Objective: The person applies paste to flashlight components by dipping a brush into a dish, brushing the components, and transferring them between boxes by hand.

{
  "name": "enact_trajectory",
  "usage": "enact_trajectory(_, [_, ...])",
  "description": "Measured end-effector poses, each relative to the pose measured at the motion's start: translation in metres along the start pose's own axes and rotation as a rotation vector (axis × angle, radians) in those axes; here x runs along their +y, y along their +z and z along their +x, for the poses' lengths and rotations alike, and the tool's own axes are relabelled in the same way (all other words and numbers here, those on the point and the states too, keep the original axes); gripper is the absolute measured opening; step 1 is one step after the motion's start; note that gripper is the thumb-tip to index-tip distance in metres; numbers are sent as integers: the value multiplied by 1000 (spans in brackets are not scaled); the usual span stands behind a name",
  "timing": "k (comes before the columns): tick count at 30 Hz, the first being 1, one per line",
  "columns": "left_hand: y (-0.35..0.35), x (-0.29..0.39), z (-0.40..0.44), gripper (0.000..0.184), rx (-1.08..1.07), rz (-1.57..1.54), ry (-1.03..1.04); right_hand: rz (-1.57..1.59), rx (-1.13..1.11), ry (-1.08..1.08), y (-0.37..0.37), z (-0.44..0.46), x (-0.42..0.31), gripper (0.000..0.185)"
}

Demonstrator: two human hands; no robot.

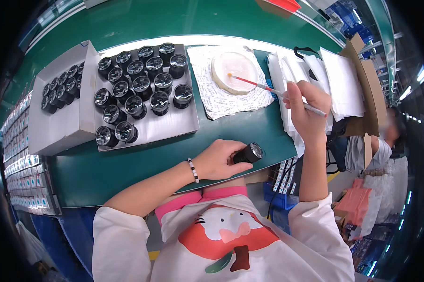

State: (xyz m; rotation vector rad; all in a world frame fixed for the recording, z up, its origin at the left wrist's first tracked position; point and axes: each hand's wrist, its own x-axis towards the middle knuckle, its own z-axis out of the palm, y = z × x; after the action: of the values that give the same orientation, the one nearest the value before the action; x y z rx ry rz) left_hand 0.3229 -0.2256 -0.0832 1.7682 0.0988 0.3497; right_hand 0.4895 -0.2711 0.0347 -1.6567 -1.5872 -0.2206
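My left hand (215,160) is closed around a black flashlight head (248,153) with a clear, shiny front, near the front edge of the green table. Raised at the right, my right hand (308,109) grips a thin paintbrush (249,82) with a red and white handle. The brush's yellowish tip is over a round shallow dish (215,74) of whitish stuff; whether it touches the surface I cannot tell. Under the dish lies a crumpled printed sheet (207,101). Left of it, a grey open tray (167,130) carries several similar black flashlight heads (141,86).
A second box (45,127) with several black pieces stands at the far left, beside stacked small boxes (24,160). White sheets or bags (346,89) fill a cardboard box (369,87) at the right. Another person (376,145) sits beyond it. A red bin (285,4) is at the back.
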Motion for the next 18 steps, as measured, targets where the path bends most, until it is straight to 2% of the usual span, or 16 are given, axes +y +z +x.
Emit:
enact_trajectory(6, [-1,0,0,37,-18,0,-4,43,80,30,-3,2,1,22])
enact_trajectory(9, [0,0,-3,39,53,172,70,-19,31,-2,-1,2,7,22])
enact_trajectory(12, [-5,-4,0,45,206,473,389,-2,47,-2,-1,2,6,21])
enact_trajectory(16, [-7,-8,1,57,229,662,189,15,52,-11,-1,4,6,22])
enact_trajectory(18, [-6,-11,1,59,231,657,126,38,56,17,-1,4,7,23])
